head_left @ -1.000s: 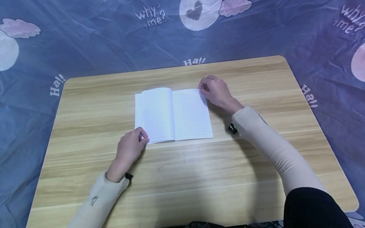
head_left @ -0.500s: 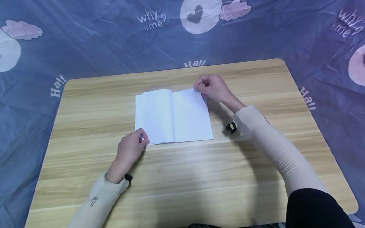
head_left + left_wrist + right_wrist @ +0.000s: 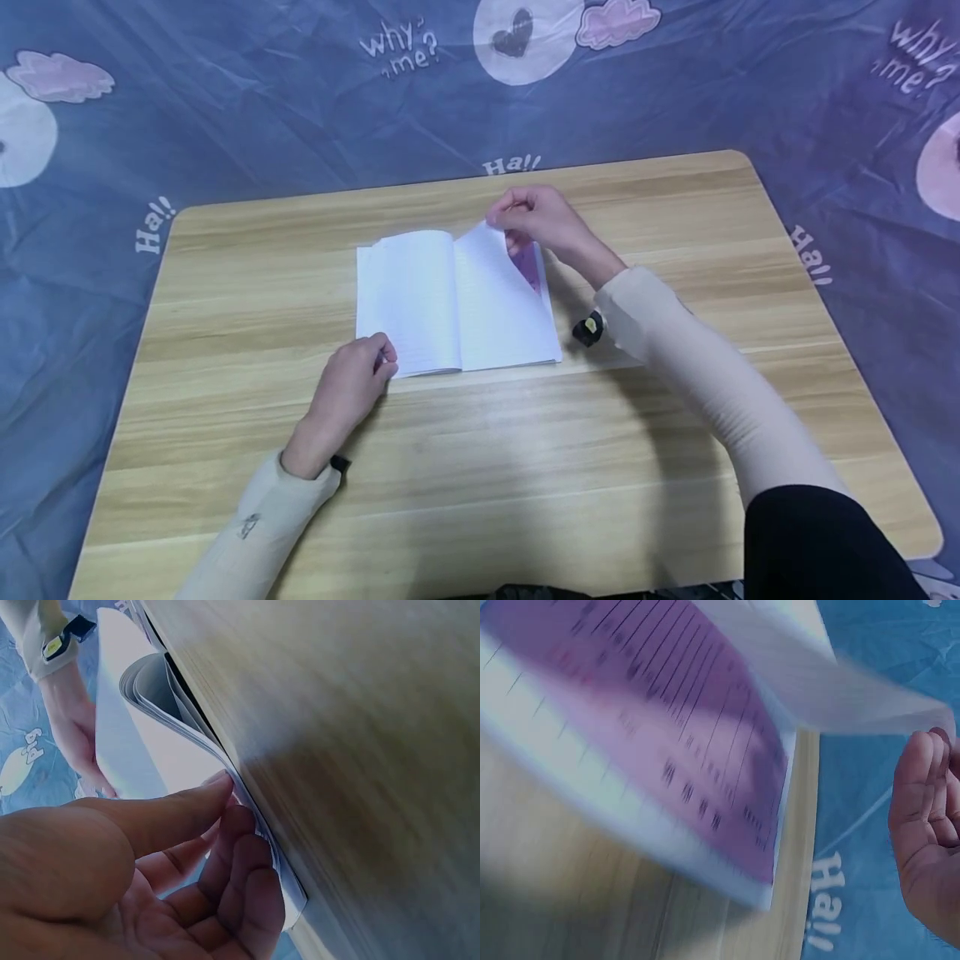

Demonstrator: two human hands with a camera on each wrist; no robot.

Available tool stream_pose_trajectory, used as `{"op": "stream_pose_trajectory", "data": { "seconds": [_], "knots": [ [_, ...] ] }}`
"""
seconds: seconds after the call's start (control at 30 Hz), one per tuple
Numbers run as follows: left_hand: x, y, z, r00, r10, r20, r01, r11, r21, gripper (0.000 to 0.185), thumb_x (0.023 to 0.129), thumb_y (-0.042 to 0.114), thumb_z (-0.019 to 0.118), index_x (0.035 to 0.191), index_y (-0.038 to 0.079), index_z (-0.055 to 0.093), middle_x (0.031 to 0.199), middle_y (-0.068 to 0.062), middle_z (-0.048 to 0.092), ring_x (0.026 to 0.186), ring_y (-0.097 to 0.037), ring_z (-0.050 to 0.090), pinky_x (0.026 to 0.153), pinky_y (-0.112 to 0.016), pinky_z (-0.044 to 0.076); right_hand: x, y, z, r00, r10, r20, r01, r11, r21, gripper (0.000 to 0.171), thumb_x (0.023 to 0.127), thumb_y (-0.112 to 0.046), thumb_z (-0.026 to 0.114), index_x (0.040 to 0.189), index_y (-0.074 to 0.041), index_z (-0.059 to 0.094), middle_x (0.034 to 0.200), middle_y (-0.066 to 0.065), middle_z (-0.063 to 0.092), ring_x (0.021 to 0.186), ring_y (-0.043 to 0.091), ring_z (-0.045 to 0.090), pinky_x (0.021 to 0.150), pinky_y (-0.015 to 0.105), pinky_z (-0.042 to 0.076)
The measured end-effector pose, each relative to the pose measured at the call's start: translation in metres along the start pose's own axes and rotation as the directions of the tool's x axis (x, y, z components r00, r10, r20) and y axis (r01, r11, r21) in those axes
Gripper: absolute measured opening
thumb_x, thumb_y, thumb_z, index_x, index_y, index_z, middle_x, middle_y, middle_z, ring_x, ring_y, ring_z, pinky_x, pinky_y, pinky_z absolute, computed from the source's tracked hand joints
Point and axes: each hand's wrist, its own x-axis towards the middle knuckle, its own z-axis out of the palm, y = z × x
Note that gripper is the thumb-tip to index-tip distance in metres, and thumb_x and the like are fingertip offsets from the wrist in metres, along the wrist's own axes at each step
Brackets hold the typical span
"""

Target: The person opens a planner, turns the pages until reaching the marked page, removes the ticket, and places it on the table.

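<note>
Right hand [image 3: 542,218] pinched far outer corner of top page [image 3: 501,300], corner lifted clear, purple sheet [image 3: 667,727] showing beneath. Left hand [image 3: 351,392] curled, thumb and fingertips [image 3: 225,825] pinching near left corner of notebook [image 3: 408,300], holding it on table [image 3: 480,467]. Notebook lay open between hands, spine running away from person. Right hand nearer lifted page; spine lay to its left.
</note>
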Motion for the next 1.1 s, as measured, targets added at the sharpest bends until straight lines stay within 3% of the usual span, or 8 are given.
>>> {"op": "stream_pose_trajectory", "data": {
  "seconds": [0.27,0.37,0.43,0.53,0.63,0.73,0.9,1.1],
  "knots": [
    [0.000,0.003,0.001,0.989,0.084,-0.122,-0.080,0.996,0.040,0.009,0.090,0.002,0.069,0.099,0.001,0.068,0.085,-0.011,0.060,0.080,-0.030,0.057,0.074,-0.044,0.049,0.012,-0.008,0.019,0.997,0.072,-0.006,-0.067,0.954,0.292,0.009,0.094,-0.002,0.068,0.102,0.002,0.069,0.086,0.017,0.071,0.062,0.021,0.068,0.057,0.030,0.058],
    [-0.003,0.006,0.001,0.964,0.117,-0.239,-0.108,0.993,0.052,0.011,0.093,0.007,0.065,0.099,-0.001,0.069,0.084,-0.013,0.063,0.078,-0.031,0.060,0.070,-0.046,0.050,0.015,-0.008,0.025,0.994,0.109,-0.009,-0.096,0.913,0.397,0.007,0.095,0.000,0.066,0.101,0.002,0.068,0.081,0.016,0.070,0.058,0.020,0.067,0.056,0.030,0.058],
    [-0.004,0.010,0.001,0.929,0.164,-0.331,-0.164,0.986,0.030,0.019,0.094,0.014,0.067,0.103,-0.002,0.069,0.083,-0.012,0.064,0.077,-0.031,0.060,0.072,-0.047,0.050,0.016,-0.008,0.028,0.992,0.122,-0.009,-0.105,0.886,0.451,0.005,0.095,0.002,0.065,0.100,0.003,0.066,0.078,0.015,0.069,0.056,0.020,0.066,0.056,0.031,0.058],
    [-0.006,0.024,0.002,0.844,0.282,-0.457,-0.320,0.947,-0.007,0.037,0.094,0.028,0.070,0.114,-0.002,0.067,0.083,-0.011,0.064,0.077,-0.030,0.060,0.076,-0.047,0.050,0.016,-0.008,0.032,0.992,0.127,-0.014,-0.102,0.851,0.515,0.005,0.095,0.004,0.063,0.100,0.003,0.065,0.076,0.015,0.067,0.054,0.020,0.065,0.056,0.031,0.058],
    [-0.007,0.044,0.006,0.751,0.402,-0.523,-0.471,0.882,0.002,0.051,0.094,0.041,0.069,0.123,-0.002,0.064,0.086,-0.009,0.064,0.079,-0.028,0.060,0.077,-0.044,0.051,0.016,-0.007,0.035,0.993,0.117,-0.028,-0.082,0.830,0.551,0.005,0.096,0.003,0.063,0.101,0.003,0.064,0.076,0.015,0.067,0.056,0.020,0.066,0.058,0.031,0.058],
    [-0.006,0.061,0.013,0.688,0.468,-0.554,-0.542,0.840,0.036,0.056,0.094,0.045,0.067,0.124,-0.001,0.063,0.088,-0.009,0.065,0.080,-0.026,0.060,0.074,-0.040,0.052,0.015,-0.006,0.038,0.992,0.115,-0.046,-0.065,0.802,0.594,0.007,0.096,0.004,0.063,0.102,0.003,0.064,0.074,0.015,0.067,0.058,0.021,0.067,0.061,0.031,0.059],
    [-0.001,0.076,0.023,0.645,0.461,-0.610,-0.546,0.836,0.054,0.042,0.092,0.027,0.071,0.121,-0.003,0.063,0.086,-0.011,0.064,0.076,-0.027,0.059,0.070,-0.039,0.052,0.013,-0.005,0.041,0.988,0.133,-0.083,-0.047,0.757,0.651,0.007,0.096,0.004,0.062,0.102,0.002,0.064,0.075,0.015,0.066,0.062,0.020,0.066,0.065,0.031,0.059],
    [0.004,0.076,0.025,0.606,0.408,-0.683,-0.536,0.844,0.030,0.025,0.092,0.003,0.063,0.115,-0.004,0.068,0.089,-0.015,0.069,0.075,-0.027,0.063,0.069,-0.040,0.054,0.011,-0.003,0.042,0.984,0.146,-0.104,-0.039,0.740,0.671,0.005,0.097,0.003,0.061,0.100,0.001,0.065,0.075,0.015,0.066,0.062,0.020,0.066,0.065,0.031,0.059]
  ]
}}
